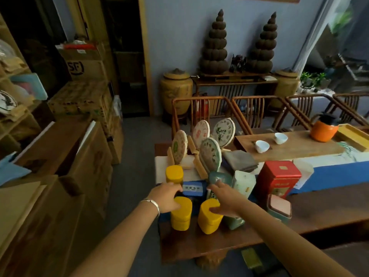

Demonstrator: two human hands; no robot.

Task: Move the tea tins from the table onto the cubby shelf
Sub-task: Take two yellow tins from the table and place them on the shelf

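Left hand (166, 196) grips near-left yellow tin (180, 213); right hand (224, 199) grips the second yellow tin (209, 216), both on counter (199, 244).

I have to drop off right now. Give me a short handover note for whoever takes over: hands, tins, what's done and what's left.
Left hand: over the near-left yellow tin, grip unclear.
Right hand: on top of the near-right yellow tin, grip unclear.
On the table: third yellow tin, blue tin, white tin, red tin, pink-lidded tin.
Done: nothing visibly lifted.
Left: carry every tin to the cubby shelf on the left.
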